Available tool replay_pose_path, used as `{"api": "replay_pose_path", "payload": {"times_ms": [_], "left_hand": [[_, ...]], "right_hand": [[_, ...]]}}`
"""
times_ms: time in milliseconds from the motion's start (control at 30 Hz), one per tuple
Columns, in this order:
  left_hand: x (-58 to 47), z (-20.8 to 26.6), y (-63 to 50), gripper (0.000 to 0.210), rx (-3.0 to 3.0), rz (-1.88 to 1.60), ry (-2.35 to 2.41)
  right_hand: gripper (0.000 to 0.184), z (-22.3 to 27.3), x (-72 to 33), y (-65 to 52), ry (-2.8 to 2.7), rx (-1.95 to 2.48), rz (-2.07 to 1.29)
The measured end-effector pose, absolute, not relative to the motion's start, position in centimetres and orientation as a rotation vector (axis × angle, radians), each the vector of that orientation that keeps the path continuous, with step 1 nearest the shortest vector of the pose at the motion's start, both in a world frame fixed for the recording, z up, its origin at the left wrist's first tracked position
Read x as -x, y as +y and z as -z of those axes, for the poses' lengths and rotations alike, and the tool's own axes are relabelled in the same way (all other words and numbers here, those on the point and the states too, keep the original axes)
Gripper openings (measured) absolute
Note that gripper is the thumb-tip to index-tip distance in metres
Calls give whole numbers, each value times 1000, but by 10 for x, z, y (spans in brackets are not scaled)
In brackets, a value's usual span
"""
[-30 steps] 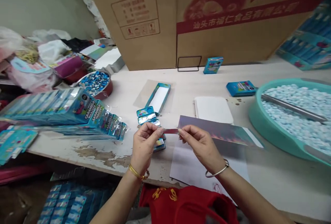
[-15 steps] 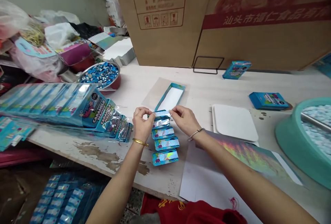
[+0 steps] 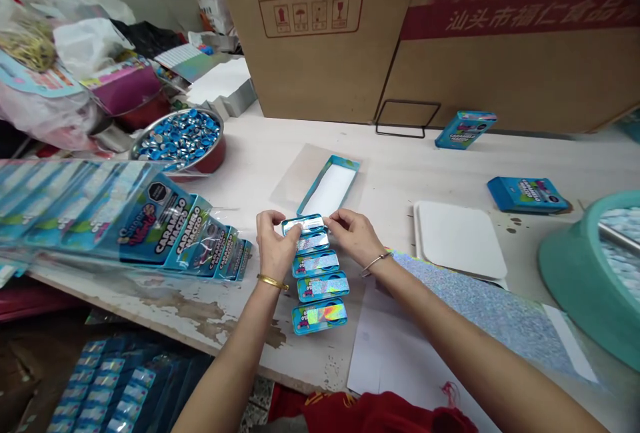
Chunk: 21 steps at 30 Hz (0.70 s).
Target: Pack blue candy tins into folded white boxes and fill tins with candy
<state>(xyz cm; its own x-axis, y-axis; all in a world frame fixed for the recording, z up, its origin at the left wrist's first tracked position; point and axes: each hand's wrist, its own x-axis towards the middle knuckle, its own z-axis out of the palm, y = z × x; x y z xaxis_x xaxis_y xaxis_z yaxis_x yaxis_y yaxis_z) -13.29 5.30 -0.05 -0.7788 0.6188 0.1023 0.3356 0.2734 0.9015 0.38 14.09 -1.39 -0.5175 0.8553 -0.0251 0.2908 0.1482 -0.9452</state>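
Several small blue tins stand in a column on the table, with shiny silver stickers across their tops. My left hand grips the left end of the farthest tin, its thumb pressed on the top. At that tin's right end, the fingertips of my right hand are pinched together; what they hold, if anything, is too small to make out. Closest to me is a tin with a rainbow-glinting sticker. Just beyond my hands lies an open blue tray with a white bottom, on a translucent sheet.
Wrapped blue candy boxes lie left, before a bowl of blue caps. To the right are a white lid, a glittery sticker sheet and a green tub. Large cartons stand behind a wire stand.
The silver sticker between my hands has come down onto the farthest tin, and my left thumb now presses on it. The view has tilted down slightly.
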Motion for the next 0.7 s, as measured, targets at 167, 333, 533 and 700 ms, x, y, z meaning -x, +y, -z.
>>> {"api": "replay_pose_path", "payload": {"times_ms": [167, 333, 533, 700], "left_hand": [[134, 5, 56, 67, -463, -1624, 1943], [139, 5, 57, 69, -482, -1563, 1880], [142, -22, 31, 56, -1222, -1375, 2159], [115, -59, -11, 112, -1969, -515, 1959]], "right_hand": [[31, 23, -6, 124, -1872, 976, -1289], [38, 26, -10, 116, -2248, 851, -1118], [35, 35, -17, 121, -2072, 894, -1089], [42, 30, -24, 133, -1886, 957, -1127]]}}
